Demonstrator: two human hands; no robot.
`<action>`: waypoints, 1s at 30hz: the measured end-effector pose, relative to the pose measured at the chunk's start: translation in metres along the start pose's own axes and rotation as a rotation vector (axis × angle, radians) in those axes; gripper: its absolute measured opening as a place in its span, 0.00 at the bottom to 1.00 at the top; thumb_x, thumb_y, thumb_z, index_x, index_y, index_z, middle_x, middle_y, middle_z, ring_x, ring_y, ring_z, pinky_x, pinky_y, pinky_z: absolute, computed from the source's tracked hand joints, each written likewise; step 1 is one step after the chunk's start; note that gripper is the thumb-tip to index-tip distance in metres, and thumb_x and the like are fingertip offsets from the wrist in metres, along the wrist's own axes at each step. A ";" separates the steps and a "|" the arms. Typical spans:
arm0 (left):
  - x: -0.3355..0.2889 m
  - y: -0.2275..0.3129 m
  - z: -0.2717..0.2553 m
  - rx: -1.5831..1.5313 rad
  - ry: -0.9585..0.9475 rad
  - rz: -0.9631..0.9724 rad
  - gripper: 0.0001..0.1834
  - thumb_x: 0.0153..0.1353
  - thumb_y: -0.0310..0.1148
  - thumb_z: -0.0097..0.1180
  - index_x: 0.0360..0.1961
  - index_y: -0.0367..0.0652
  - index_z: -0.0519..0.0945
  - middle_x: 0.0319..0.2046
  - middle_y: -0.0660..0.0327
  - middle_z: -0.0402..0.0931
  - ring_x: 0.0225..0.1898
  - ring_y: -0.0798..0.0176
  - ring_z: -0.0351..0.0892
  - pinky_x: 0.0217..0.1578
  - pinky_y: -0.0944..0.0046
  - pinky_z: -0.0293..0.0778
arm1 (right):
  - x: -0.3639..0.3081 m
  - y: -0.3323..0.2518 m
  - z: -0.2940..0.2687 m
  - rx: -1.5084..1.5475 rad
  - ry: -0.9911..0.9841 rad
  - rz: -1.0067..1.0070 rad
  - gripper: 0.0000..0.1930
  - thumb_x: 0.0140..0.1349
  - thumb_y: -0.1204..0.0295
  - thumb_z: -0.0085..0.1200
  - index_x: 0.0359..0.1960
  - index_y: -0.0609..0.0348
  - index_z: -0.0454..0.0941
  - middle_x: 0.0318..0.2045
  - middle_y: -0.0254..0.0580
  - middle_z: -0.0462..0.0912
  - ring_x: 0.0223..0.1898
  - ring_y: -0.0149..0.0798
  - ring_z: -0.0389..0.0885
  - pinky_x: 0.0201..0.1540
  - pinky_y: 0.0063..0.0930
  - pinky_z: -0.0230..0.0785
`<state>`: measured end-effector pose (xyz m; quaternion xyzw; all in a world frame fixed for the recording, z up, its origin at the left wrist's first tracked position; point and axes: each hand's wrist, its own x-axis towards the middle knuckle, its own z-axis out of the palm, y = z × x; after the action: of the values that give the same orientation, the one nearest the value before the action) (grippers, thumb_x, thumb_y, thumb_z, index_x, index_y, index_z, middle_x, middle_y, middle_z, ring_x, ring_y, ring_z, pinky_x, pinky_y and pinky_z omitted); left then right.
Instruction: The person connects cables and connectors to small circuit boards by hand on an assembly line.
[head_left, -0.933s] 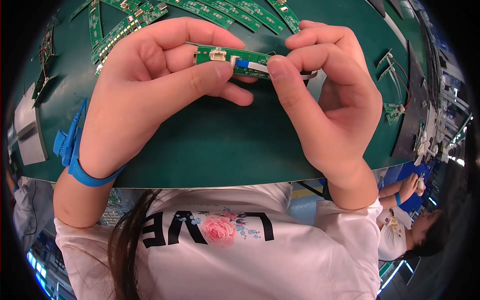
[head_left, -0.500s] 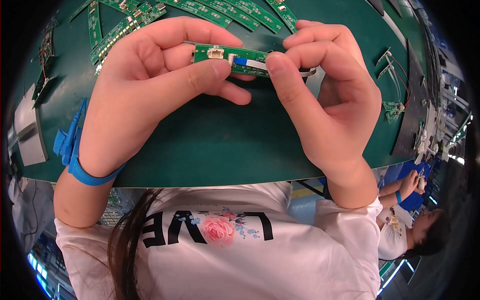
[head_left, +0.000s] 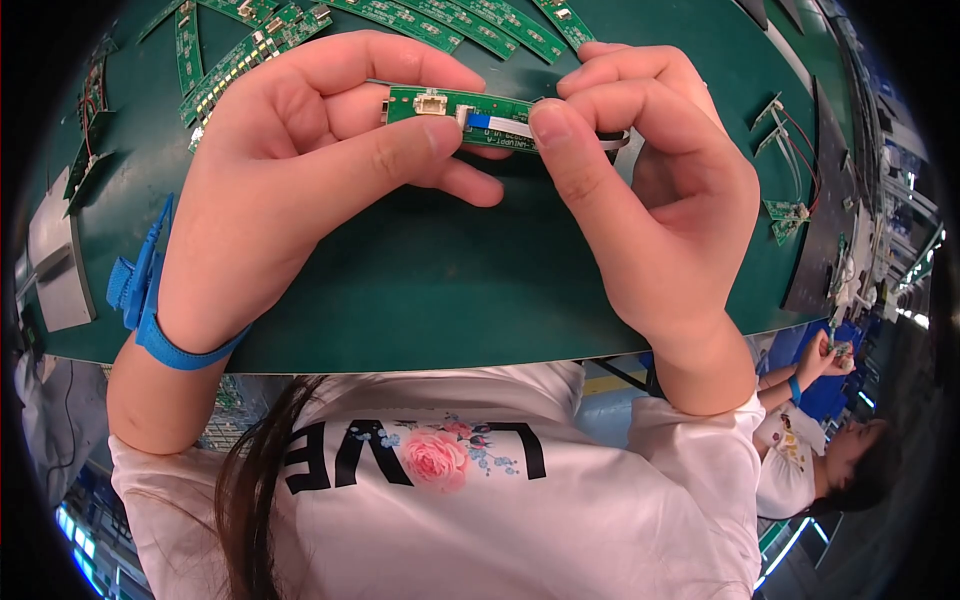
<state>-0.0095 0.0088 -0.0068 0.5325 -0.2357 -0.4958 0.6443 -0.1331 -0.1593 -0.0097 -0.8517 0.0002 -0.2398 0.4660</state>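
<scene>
Circuit board [head_left: 487, 106], long axis nearly crosswise

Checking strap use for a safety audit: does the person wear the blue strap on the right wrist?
No, the blue strap circles the wrist by the left hand, while the wrist by the right hand is bare.

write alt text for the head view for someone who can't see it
A left hand and a right hand hold a narrow green circuit board, the right thumb over a flat white cable, above a green table. More boards lie beyond.
</scene>
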 end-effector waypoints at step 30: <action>-0.001 0.004 0.008 0.198 0.302 0.169 0.10 0.57 0.24 0.55 0.40 0.36 0.82 0.28 0.67 0.78 0.21 0.81 0.64 0.21 0.80 0.59 | 0.026 0.017 -0.043 -0.704 -0.045 0.773 0.24 0.55 0.54 0.54 0.18 0.68 0.78 0.17 0.58 0.76 0.23 0.55 0.77 0.32 0.41 0.71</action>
<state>-0.0151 0.0061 -0.0008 0.6399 -0.2277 -0.3288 0.6562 -0.1236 -0.2088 0.0067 -0.8994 0.3853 -0.0172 0.2056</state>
